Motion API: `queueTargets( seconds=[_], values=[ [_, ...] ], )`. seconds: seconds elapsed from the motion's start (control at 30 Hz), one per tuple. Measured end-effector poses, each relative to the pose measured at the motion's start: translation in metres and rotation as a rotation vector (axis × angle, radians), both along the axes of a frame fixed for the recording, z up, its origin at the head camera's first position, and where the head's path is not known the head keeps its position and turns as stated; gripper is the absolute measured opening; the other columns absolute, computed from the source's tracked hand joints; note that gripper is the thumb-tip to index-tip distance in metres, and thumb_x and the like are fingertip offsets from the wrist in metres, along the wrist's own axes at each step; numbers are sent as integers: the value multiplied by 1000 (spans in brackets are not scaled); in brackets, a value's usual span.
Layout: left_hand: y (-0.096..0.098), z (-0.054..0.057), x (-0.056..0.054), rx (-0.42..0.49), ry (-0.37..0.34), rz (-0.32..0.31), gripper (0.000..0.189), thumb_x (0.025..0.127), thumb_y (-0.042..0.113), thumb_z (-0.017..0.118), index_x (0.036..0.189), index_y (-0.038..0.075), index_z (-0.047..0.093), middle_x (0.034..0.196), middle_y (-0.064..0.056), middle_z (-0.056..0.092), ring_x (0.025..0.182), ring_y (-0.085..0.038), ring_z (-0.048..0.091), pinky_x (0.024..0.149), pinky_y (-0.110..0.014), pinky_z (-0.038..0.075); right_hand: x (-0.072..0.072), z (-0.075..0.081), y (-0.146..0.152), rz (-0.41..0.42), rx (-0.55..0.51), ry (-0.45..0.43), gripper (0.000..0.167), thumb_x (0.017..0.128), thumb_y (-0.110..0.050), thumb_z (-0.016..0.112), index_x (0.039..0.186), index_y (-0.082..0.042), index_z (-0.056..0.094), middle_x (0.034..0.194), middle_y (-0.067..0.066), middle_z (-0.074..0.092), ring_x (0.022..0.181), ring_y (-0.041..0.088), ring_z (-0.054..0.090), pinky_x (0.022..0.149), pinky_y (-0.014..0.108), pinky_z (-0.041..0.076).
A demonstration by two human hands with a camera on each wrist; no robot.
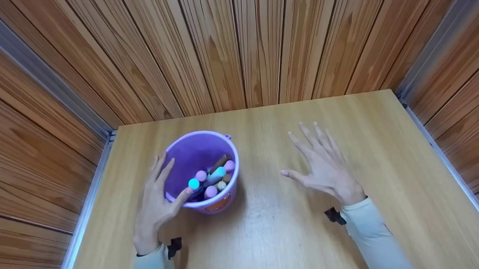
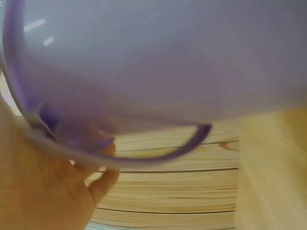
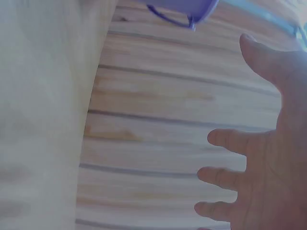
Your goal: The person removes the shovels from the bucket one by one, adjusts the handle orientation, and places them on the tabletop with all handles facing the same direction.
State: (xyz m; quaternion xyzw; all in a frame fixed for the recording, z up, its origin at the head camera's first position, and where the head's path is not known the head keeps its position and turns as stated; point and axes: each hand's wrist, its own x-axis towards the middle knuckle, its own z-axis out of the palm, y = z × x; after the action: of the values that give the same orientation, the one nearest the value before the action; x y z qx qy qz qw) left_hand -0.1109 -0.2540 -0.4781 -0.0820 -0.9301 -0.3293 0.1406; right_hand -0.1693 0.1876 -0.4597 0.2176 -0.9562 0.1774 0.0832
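Note:
A purple bucket (image 1: 199, 142) stands left of the table's middle, with several short stick-like pieces (image 1: 217, 176) inside. They have pink, teal and brown ends; their kind is unclear. My left hand (image 1: 159, 198) is at its left side, fingers fairly straight and spread along the outside, thumb over the near rim. Seen from the left wrist, the bucket's wall (image 2: 158, 57) fills the upper part, and its handle (image 2: 192, 141) hangs near the fingers; contact there is blurred. Over the right half of the table, my right hand (image 1: 326, 169) is spread and holds nothing.
The light wood table (image 1: 268, 238) has metal rails (image 1: 90, 197) along its sides. Brown plank walls (image 1: 236, 49) enclose its back, left and right. An orange label (image 1: 219, 203) is on the bucket's front.

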Motion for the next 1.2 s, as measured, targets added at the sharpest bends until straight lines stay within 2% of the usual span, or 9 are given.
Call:
queueTargets(
  seconds=[0.2, 0.4, 0.6, 0.77, 0.87, 1.03, 1.2],
  values=[
    [-10, -7, 6, 75, 64, -94, 104, 72, 48, 93, 162, 24, 47, 177, 3, 29, 167, -33, 17, 121, -72, 37, -7, 23, -33, 186, 30, -44, 92, 98, -78, 52, 169, -23, 32, 180, 7, 11, 167, 39, 7, 135, 64, 5],
    [-12, -4, 6, 134, 28, -104, 115, 67, 50, 98, 164, 21, 44, 177, 4, 28, 166, -29, 21, 118, -62, 46, -11, 38, -62, 303, 51, -39, 90, 100, -78, 47, 169, -22, 33, 180, 8, 17, 167, 36, 13, 135, 61, 11],
    [-7, -2, 10, 110, -24, -40, 119, 69, 57, 96, 167, 20, 39, 178, 4, 25, 165, -30, 23, 119, -63, 44, -12, 44, -87, 356, 47, -87, 83, 103, -73, 47, 168, -23, 34, 179, 7, 22, 167, 35, 16, 135, 60, 14],
    [0, 0, 12, 54, -9, 15, 118, 69, 65, 93, 165, 20, 42, 178, 4, 27, 165, -30, 24, 121, -66, 41, -19, 47, -111, 384, -9, -82, 68, 108, -57, 53, 162, -17, 47, 172, 11, 38, 164, 35, 26, 134, 60, 21],
    [6, 0, 11, 9, 31, 45, 117, 69, 69, 91, 164, 19, 45, 176, 2, 33, 163, -32, 27, 122, -67, 40, -24, 51, -124, 416, -15, -84, 60, 109, -51, 55, 157, -14, 55, 168, 13, 45, 162, 34, 32, 133, 60, 25],
    [16, -4, 5, -81, 140, 89, 115, 69, 73, 88, 160, 13, 50, 167, -9, 47, 157, -36, 38, 122, -66, 42, -36, 56, -146, 481, 13, -72, 53, 109, -42, 59, 152, -10, 60, 160, 14, 56, 154, 34, 46, 130, 54, 35],
    [31, -10, 0, -127, 186, 147, 115, 71, 80, 82, 158, 11, 51, 162, -12, 53, 153, -37, 40, 121, -66, 43, -45, 54, -161, 511, 37, -146, 52, 108, -44, 62, 148, -11, 64, 151, 11, 64, 144, 29, 58, 124, 49, 46]
  ],
)
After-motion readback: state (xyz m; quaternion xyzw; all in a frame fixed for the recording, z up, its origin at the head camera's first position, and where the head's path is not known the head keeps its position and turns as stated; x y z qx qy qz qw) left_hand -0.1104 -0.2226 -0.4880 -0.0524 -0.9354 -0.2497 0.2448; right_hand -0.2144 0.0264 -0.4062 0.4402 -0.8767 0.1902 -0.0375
